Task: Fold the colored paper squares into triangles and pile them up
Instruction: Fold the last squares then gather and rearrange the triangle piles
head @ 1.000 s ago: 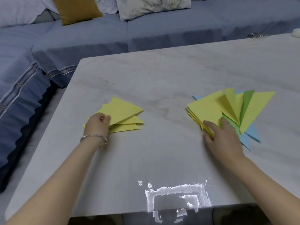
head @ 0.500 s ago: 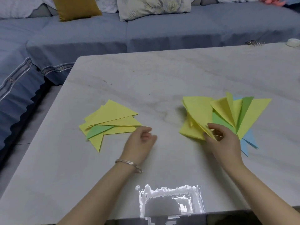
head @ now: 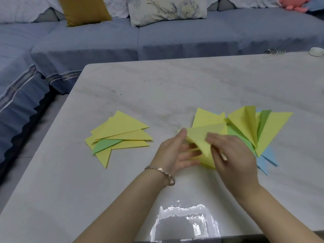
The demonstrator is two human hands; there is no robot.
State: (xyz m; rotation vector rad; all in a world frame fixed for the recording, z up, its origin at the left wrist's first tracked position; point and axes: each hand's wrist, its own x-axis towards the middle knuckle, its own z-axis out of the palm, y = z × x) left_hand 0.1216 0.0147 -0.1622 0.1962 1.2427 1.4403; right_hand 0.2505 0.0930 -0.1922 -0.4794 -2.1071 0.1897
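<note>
Yellow paper (head: 199,137) is pinched between the grips of left hand (head: 175,153) and right hand (head: 233,155).

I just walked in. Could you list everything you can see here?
table: one, white marbled, beneath everything.
folded pile: one, yellow triangles, one green, table left.
fanned heap: one, yellow, green, blue, table right.
yellow sheet: one, held between both hands.
sofa: one, blue-grey, behind table.
mustard cushion: one, on sofa.
floral cushion: one, pale, on sofa.
white object: one, table's far right.
bracelet: one, silvery, left wrist.
left hand: grips sheet's left side.
right hand: grips sheet's right side.
</note>
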